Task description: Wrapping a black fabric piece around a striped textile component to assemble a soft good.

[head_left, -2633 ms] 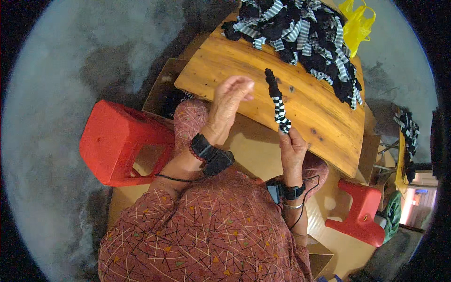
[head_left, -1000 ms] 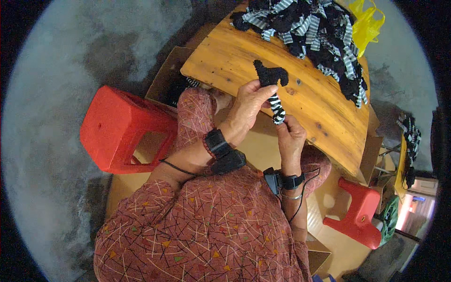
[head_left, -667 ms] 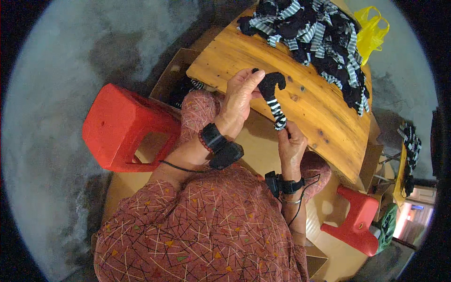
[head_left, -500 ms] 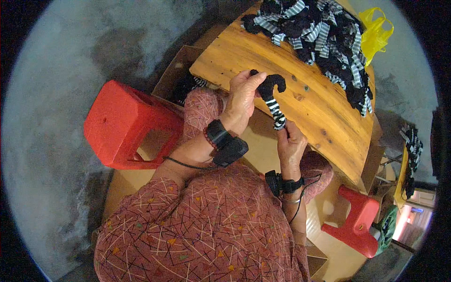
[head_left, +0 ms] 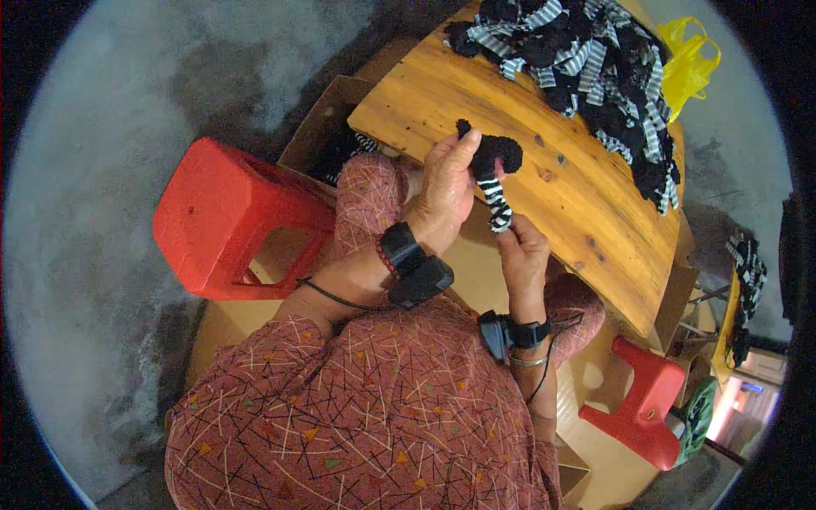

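Note:
Between my two hands, over the near edge of the wooden table (head_left: 586,229), is a small fabric leg (head_left: 494,194) with a black-and-white striped shank and a fuzzy black boot-like end. My left hand (head_left: 444,187) is closed on the black end, thumb on top, with a fingertip showing beside the stripes. Part of the black fabric sticks up past that thumb. My right hand (head_left: 524,248) pinches the lower tip of the striped part between thumb and fingers. A big heap of similar black and striped fabric pieces (head_left: 586,72) lies on the table's far side.
A yellow plastic bag (head_left: 687,64) lies beside the heap. On the left stands a red stool (head_left: 204,225), and another red stool (head_left: 642,404) is at lower right. An open cardboard box (head_left: 319,123) by the table's left end holds more striped pieces.
The black end has gone from a curled hook to a rounder lump, and a left fingertip now shows beneath it. My right hand keeps its pinch on the striped tip.

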`<state>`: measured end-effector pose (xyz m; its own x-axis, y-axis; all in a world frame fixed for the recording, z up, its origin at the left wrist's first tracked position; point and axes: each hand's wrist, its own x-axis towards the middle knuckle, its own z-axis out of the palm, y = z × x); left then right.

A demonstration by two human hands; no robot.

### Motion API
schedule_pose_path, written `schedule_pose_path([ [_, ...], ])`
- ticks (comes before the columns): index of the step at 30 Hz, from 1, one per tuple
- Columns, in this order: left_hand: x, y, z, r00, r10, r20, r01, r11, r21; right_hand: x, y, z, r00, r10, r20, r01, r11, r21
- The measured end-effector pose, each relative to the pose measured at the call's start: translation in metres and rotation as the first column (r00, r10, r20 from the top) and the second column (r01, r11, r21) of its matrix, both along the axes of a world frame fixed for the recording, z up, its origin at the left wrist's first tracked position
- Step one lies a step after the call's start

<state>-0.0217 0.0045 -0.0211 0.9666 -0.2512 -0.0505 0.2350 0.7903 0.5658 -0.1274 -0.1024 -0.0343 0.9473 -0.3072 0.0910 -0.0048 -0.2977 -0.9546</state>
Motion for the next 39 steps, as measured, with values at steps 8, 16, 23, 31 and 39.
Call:
schedule_pose_path([
  [8,-0.007,0.007,0.011,0.99,0.103,0.097,-0.115,0.986,0.122,-0.005,-0.002,0.005,0.98,0.11,-0.164,-0.071,0.97,0.231],
  [16,0.0,0.01,0.013,0.993,0.099,0.058,-0.105,0.988,0.112,-0.006,0.002,0.007,0.999,0.032,-0.043,-0.034,0.999,-0.029],
  [23,0.0,0.001,0.008,0.986,0.161,-0.043,-0.159,0.986,0.048,-0.007,0.005,-0.006,0.999,0.048,-0.008,-0.049,0.996,-0.076],
  [31,-0.005,-0.008,0.0,0.966,0.258,0.004,-0.258,0.964,0.059,-0.004,0.011,-0.005,0.966,0.121,-0.227,-0.073,0.975,0.209],
  [39,-0.002,0.002,-0.003,0.979,0.193,0.07,-0.203,0.96,0.192,0.003,0.012,0.0,0.967,0.16,-0.199,-0.109,0.963,0.246],
])
